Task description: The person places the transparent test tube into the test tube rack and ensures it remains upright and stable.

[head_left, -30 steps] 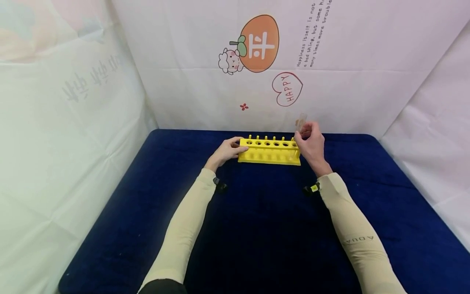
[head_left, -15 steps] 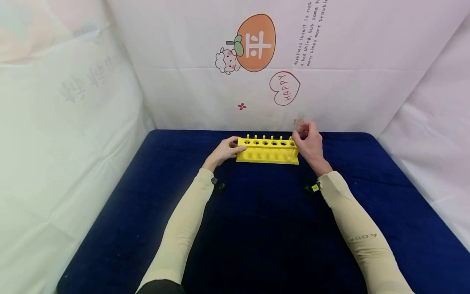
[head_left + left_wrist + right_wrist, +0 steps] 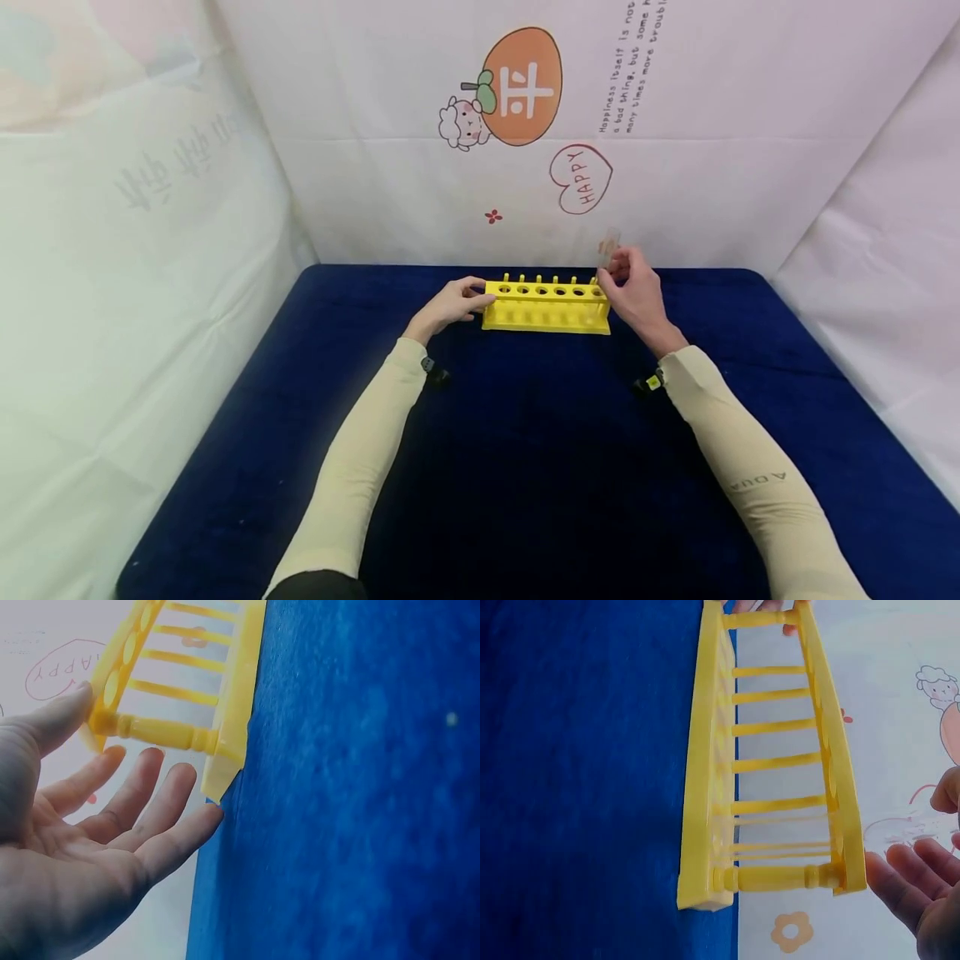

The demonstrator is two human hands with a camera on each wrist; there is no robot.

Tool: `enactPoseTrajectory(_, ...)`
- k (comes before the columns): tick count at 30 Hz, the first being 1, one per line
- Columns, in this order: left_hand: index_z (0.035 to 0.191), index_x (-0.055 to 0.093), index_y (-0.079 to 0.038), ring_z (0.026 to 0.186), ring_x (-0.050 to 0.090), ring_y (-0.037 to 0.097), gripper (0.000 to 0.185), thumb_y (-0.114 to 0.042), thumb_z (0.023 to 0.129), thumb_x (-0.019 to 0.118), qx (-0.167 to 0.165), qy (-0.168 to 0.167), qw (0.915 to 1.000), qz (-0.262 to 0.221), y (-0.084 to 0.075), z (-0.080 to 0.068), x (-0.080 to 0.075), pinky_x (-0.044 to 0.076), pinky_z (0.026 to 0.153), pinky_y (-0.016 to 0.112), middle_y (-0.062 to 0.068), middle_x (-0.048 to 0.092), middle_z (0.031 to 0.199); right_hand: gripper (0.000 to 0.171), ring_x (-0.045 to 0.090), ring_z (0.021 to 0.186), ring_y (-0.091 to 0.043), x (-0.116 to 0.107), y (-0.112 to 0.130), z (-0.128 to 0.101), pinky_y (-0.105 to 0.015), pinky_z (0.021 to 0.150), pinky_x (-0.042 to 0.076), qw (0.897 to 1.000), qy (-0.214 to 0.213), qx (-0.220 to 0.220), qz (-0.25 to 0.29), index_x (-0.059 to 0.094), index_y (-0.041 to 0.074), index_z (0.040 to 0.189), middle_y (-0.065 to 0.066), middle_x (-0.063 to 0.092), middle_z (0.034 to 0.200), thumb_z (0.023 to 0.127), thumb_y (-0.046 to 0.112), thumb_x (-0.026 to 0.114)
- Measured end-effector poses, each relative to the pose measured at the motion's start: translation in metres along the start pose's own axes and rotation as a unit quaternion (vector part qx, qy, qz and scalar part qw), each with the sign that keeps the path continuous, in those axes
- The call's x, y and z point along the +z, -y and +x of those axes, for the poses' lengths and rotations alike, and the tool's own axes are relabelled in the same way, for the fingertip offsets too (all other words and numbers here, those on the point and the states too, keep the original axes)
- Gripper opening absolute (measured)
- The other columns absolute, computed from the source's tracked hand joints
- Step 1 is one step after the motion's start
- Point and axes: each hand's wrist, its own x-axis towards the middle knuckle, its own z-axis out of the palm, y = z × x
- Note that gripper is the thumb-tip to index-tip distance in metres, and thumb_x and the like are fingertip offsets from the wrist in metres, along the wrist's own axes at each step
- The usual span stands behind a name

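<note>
A yellow test tube rack point(image 3: 546, 325) stands upright on the blue-covered table, near its far edge. A clear test tube point(image 3: 780, 834) passes down through the rack's rightmost hole, its top point(image 3: 611, 240) rising well above the upper plate. My left hand point(image 3: 448, 303) is at the rack's left end. In the left wrist view, that hand's thumb point(image 3: 66, 712) is right at the upper plate's edge, while its other fingers are spread and relaxed. Around the tube's upper part, my right hand point(image 3: 636, 293) has thumb and fingers parted, with the tube between them in the right wrist view.
A white printed cloth point(image 3: 405, 200) hangs just behind the rack, and more white cloth point(image 3: 135, 333) bounds the left side. Dark blue fabric point(image 3: 540, 467) covers the table. A row of yellow pegs point(image 3: 776, 727) lines the rack's back.
My left hand has loosened from the rack's left end and shifted slightly left, its thumb drawn back from the front. The right hand stays by the tube, its wrist slightly farther right.
</note>
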Motion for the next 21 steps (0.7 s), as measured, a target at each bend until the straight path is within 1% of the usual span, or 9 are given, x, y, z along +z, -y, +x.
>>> enactPoseTrajectory(6, 0.141, 0.049, -0.017, 0.123, 0.059, 0.031, 0.053, -0.044, 0.096, 0.061, -0.002, -0.003, 0.9999, 0.013, -0.004, -0.004, -0.007, 0.05, 0.102, 0.047, 0.012, 0.056, 0.131, 0.033, 0.064, 0.086, -0.028, -0.007, -0.006, 0.002, -0.041, 0.071, 0.05, 0.999, 0.024, -0.02, -0.022, 0.052, -0.001, 0.122, -0.015, 0.064, 0.101, 0.096, 0.018, 0.058)
enactPoseTrajectory(12, 0.137, 0.052, -0.018, 0.124, 0.058, 0.032, 0.046, -0.042, 0.099, 0.057, -0.002, 0.004, 0.9991, 0.042, -0.016, -0.007, -0.016, 0.049, 0.102, 0.051, 0.013, 0.055, 0.134, 0.025, 0.065, 0.086, -0.03, -0.018, -0.017, 0.002, -0.045, 0.074, 0.054, 0.997, 0.047, -0.051, -0.046, 0.057, 0.0, 0.119, -0.017, 0.066, 0.102, 0.097, 0.012, 0.056)
enactPoseTrajectory(17, 0.139, 0.051, -0.015, 0.127, 0.055, 0.037, 0.049, -0.042, 0.099, 0.057, -0.005, 0.006, 0.998, 0.062, -0.023, -0.011, -0.028, 0.046, 0.104, 0.056, 0.014, 0.054, 0.136, 0.022, 0.063, 0.084, -0.03, -0.026, -0.024, 0.004, -0.046, 0.073, 0.053, 0.993, 0.065, -0.07, -0.066, 0.06, -0.001, 0.116, -0.018, 0.064, 0.1, 0.098, 0.011, 0.054)
enactPoseTrajectory(21, 0.136, 0.053, -0.017, 0.128, 0.053, 0.038, 0.045, -0.042, 0.099, 0.057, -0.006, 0.008, 0.9969, 0.078, -0.031, -0.014, -0.036, 0.045, 0.105, 0.056, 0.014, 0.054, 0.136, 0.022, 0.06, 0.081, -0.031, -0.031, -0.031, 0.005, -0.046, 0.071, 0.05, 0.99, 0.077, -0.073, -0.087, 0.062, -0.001, 0.115, -0.019, 0.064, 0.101, 0.098, 0.009, 0.051)
